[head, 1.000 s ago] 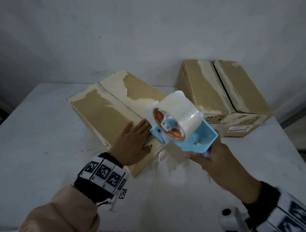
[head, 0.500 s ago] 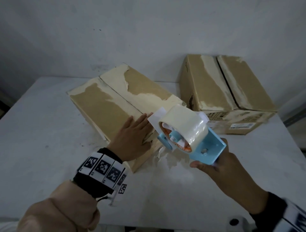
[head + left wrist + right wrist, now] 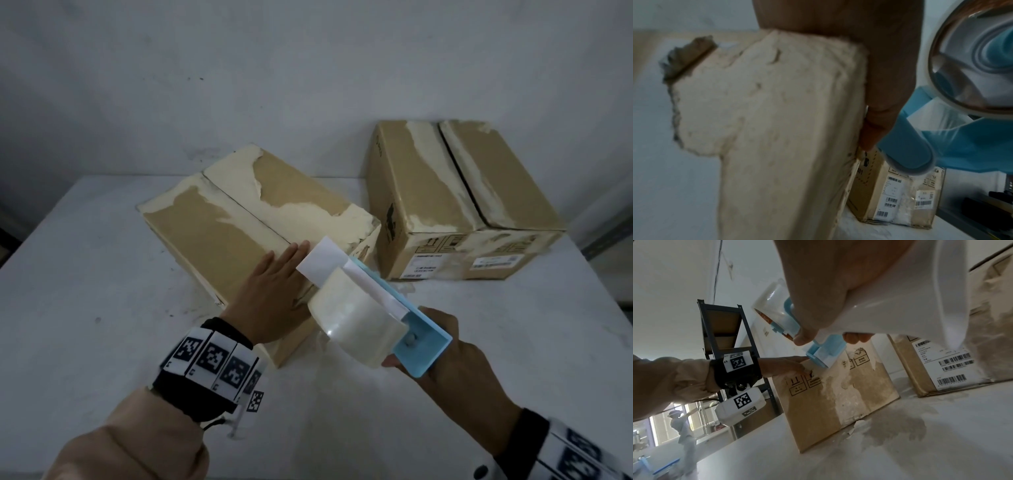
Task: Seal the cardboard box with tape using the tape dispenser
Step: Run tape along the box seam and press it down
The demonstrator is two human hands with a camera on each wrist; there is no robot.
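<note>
Head view: A cardboard box [image 3: 239,240], flaps closed and its top paper layer partly torn away, lies on the white desk [image 3: 85,308]. The left hand [image 3: 274,291] lies flat on the near end of the box top, fingers straight, holding nothing. The right hand [image 3: 445,353] has its grip clamped on the handle of the blue tape dispenser [image 3: 404,318], held in the air just beside the left hand, over the near corner of the box; the roll of clear tape [image 3: 352,322] faces the camera. A second box [image 3: 462,198] stands at the back right.

Left wrist view: The left hand [image 3: 869,65] presses on the torn top of the cardboard box [image 3: 777,129], with the tape dispenser [image 3: 941,138] just beside its fingers.

Right wrist view: The fingers [image 3: 818,288] of the right hand curl round the white handle. The tape dispenser [image 3: 824,353] has its front end at the top edge of the cardboard box [image 3: 828,394]; whether it touches cannot be told. The left hand [image 3: 783,366] rests on that edge.
</note>
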